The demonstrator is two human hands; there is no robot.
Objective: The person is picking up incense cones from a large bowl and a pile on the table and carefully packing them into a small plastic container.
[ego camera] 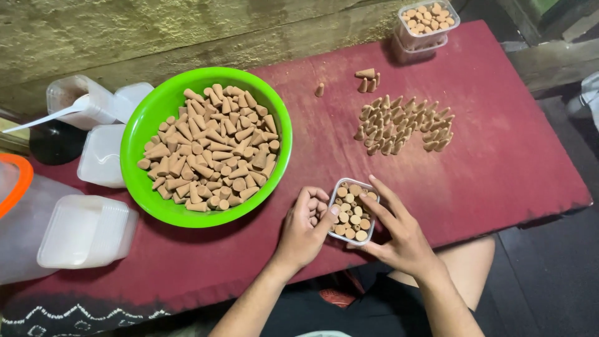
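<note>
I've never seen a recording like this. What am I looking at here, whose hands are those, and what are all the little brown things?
One camera, worn on a person's head, looks down at their own bare hands over a red table. The left hand and right hand both touch a small clear box packed with upright brown cones. A green bowl holds a heap of loose cones; more cones stand in a cluster. A filled box sits at the far edge, with empty plastic containers on the left.
</note>
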